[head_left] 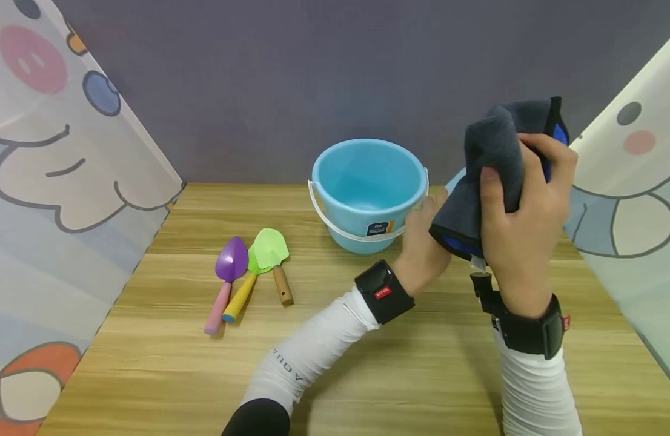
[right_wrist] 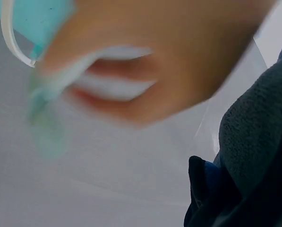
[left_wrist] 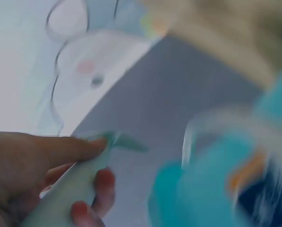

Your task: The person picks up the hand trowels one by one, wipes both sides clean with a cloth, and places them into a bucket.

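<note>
Cloth (head_left: 495, 154): one, dark grey, black-edged, blue on the reverse, white tag at its lower edge; folded, held up in the air to the right of the bucket (head_left: 348, 218).
Right hand (head_left: 528, 227): clamped on the cloth, thumb on the near face, fingers curled over the far side.
Pale-handled tool (left_wrist: 67, 196): one, with a bluish-green end; also raised to the right of the bucket, partly hidden by the cloth from where I stand.
Left hand (head_left: 420, 245): fingers curled round the tool's handle, just beside the bucket.
Bucket: one, light blue, upright; white carrying handle hanging down across its front; dark and orange label below the rim.
Purple shovel (head_left: 232, 260): pink handle; left of the bucket and nearer the person.
Green shovel (head_left: 242, 295): yellow handle; between the other two, left of the bucket.
Lime shovel (head_left: 271, 248): brown handle; nearest the bucket of the three, its blade lapping over the green one.
Bench (head_left: 422, 381): wood-grained, beneath the bucket.
Backdrop (head_left: 248, 91): plain grey, behind the bucket.
Cartoon-printed sheets (head_left: 632, 175): one at either side of the bucket, well apart from it.
</note>
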The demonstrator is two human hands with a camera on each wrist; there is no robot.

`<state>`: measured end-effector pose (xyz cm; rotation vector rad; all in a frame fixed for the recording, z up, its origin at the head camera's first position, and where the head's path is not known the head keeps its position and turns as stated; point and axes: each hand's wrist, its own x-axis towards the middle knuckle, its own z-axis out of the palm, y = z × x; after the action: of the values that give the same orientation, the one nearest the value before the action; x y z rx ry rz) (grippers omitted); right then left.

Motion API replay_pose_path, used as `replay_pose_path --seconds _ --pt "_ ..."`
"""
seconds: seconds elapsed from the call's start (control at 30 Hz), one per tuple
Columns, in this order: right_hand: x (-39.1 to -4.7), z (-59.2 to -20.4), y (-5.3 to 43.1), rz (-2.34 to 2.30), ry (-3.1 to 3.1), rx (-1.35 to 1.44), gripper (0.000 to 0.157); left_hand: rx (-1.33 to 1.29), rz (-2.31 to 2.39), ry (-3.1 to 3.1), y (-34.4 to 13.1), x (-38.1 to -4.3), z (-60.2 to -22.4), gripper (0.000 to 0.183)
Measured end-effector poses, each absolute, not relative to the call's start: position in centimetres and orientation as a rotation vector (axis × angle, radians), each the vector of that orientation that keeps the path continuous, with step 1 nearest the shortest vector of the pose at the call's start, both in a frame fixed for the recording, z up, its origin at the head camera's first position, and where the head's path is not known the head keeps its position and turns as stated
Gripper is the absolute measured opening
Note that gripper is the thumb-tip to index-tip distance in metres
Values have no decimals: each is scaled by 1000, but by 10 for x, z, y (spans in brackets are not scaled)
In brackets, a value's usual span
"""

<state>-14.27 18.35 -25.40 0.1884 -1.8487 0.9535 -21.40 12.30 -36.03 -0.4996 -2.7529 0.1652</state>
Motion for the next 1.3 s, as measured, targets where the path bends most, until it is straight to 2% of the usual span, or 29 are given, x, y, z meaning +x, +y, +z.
replay_pose_path --seconds 0.1,0.23,0.3,0.37,0.5,0.63,0.73,0.87,1.03,1.3 --pt "-141 -253 181 961 -1833 183 51 -475 32 -2526 71 -190 -294 8" --pt "-141 -253 180 945 -1850 182 49 -417 75 -2527 30 -198 -264 21" --pt "-142 -253 181 930 -1876 187 48 -400 85 -2590 16 -208 -257 18" --pt "-143 -254 182 912 -1901 199 47 -407 100 -2656 4 -220 -254 12" --pt "-145 -256 183 883 -1934 217 48 -479 234 -2807 -10 -242 -258 31" --pt "-145 -258 182 867 -1948 226 49 -583 306 -2995 -15 -256 -266 13" --pt "-146 -258 181 865 -1945 234 50 -676 243 -3112 -18 -260 -266 17" --pt "-147 -257 180 860 -1936 238 52 -762 151 -3190 -20 -260 -261 11" --pt "-148 -257 180 844 -1953 248 52 -754 58 -3283 -19 -260 -257 34" --pt "-149 -256 177 835 -1984 252 48 -754 21 -3301 -19 -259 -256 41"
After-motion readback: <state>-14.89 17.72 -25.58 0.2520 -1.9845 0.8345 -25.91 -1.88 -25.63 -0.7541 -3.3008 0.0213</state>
